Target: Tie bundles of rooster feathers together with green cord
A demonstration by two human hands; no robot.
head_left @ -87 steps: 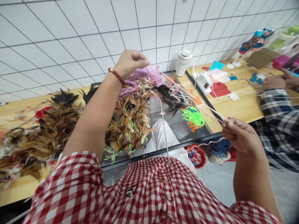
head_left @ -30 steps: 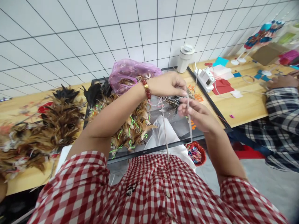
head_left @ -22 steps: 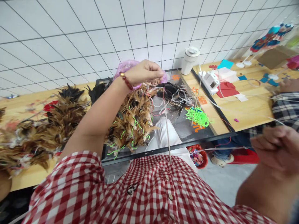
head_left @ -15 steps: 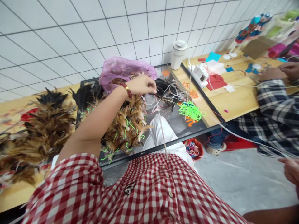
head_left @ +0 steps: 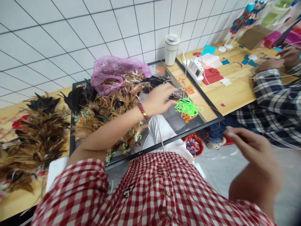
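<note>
My left hand [head_left: 160,99] reaches over the glass tabletop with its fingers stretched out and apart. Beneath and beyond its fingertips lie thin white cords [head_left: 176,93] and a bunch of black feathers [head_left: 162,82]. Just right of it sits a tangle of bright green string [head_left: 187,107]. My right hand [head_left: 255,150] is raised off the table's right front side, thumb and fingers pinched together. It is blurred, and what it may hold cannot be made out. Brown feathers [head_left: 105,110] with short green ties cover the left of the glass, below a pink plastic bag [head_left: 98,73].
A white cup [head_left: 171,50] and a white power strip [head_left: 194,70] stand by the tiled wall. More feathers [head_left: 44,131] are heaped at left. A red basket of scraps [head_left: 193,144] is on the floor. At right a co-worker's plaid sleeve [head_left: 270,88] rests near colored pieces.
My left hand has moved right and down, and its fingers have spread from a pinch. My right hand has come in from the right edge toward the table.
</note>
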